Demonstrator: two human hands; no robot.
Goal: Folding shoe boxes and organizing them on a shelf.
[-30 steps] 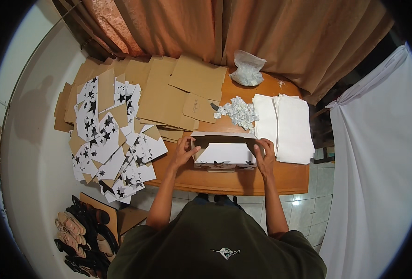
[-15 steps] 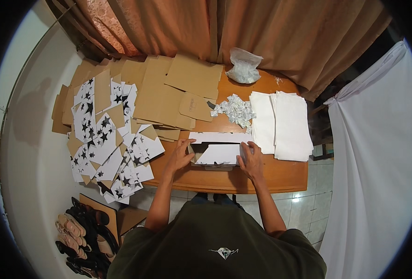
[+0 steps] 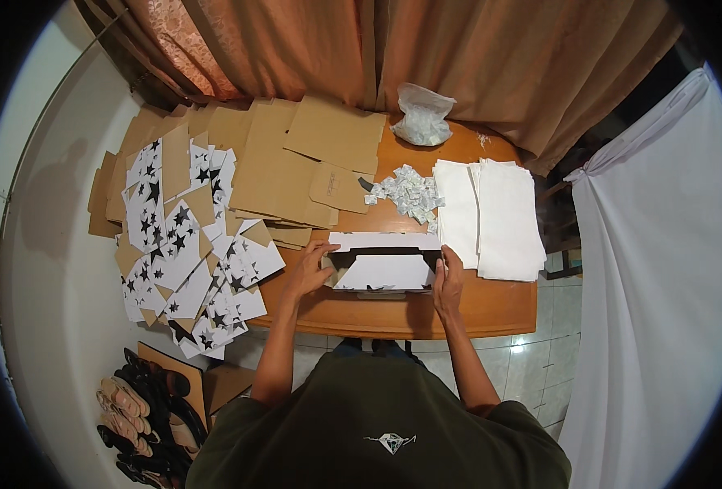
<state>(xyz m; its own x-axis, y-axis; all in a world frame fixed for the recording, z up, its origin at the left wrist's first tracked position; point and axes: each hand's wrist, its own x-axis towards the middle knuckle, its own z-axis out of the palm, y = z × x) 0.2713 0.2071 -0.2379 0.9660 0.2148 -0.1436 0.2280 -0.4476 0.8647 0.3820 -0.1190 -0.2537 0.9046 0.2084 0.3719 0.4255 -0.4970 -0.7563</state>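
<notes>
**Folding a white card box at the table edge**

Both hands hold a half-folded white card box (image 3: 384, 265), low in the middle of the frame, on the wooden table (image 3: 491, 306). The left hand (image 3: 305, 270) pinches its left end, fingers curled on the flap. The right hand (image 3: 446, 281) presses the right end w/ fingers close together. To fold well, I think: keep both ends level, push flaps in evenly, don't crush corners. Box's long side runs left–right; the open side faces up toward the camera. Star-print sheets (image 3: 177, 253) lie at left, white sheets (image 3: 495, 216) at right.
</notes>
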